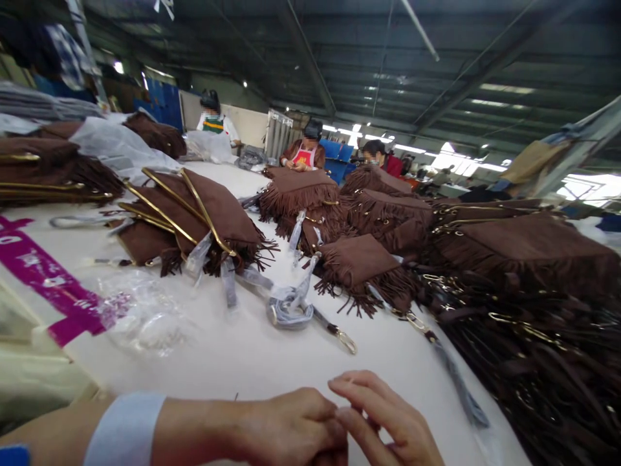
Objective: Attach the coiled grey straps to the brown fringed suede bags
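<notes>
Facing each other, the left hand [291, 428] and the right hand [385, 417] are close together at the near side of the table [218, 369]. The left fingers are curled in, and I cannot tell if they hold something small. The right fingers are bent, with a gap by the thumb. Their tips are next to the left hand, but I cannot tell if they pinch anything.

Just past the right fingertips lies a gold clip [347, 343], on the end of a strap [291, 318] wound in a ring. The right hand is nearer to it. The clip's long way slants from the ring down toward the right hand.

Behind the strap sits a brown bag [361, 259], with its fringe near the ring. More bags [223, 200] with gold bars lie to the left, behind some thin plastic [150, 317]. On the right, another strap [453, 369] lies beside a big dark heap [538, 369]. Three people are at the far side.
</notes>
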{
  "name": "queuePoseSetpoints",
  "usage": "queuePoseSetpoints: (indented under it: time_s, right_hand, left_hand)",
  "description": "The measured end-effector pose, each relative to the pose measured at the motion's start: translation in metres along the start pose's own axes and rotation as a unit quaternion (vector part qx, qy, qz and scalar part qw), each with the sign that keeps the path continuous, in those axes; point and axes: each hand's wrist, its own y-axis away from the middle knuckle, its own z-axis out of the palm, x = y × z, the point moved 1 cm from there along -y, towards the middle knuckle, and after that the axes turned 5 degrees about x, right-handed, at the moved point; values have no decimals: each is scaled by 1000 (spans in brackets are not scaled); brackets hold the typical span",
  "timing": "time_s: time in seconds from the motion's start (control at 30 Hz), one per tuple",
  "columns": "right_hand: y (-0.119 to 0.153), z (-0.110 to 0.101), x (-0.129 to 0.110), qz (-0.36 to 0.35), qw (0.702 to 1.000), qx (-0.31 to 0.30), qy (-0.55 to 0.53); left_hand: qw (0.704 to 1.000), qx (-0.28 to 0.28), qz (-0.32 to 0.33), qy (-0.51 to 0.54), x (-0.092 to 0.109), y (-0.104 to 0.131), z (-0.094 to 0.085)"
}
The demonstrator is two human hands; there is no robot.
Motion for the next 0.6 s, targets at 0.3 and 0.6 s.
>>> queuePoseSetpoints:
  time_s: [0.3,0.6]
  right_hand:
    - [-20,-29,21,181,956,112,-202]
    - [-24,-12,67,384,870,56,-303]
  left_hand:
    - [822,194,212,-492,40,-44,-38]
    - [647,264,189,-690,40,-107,-87]
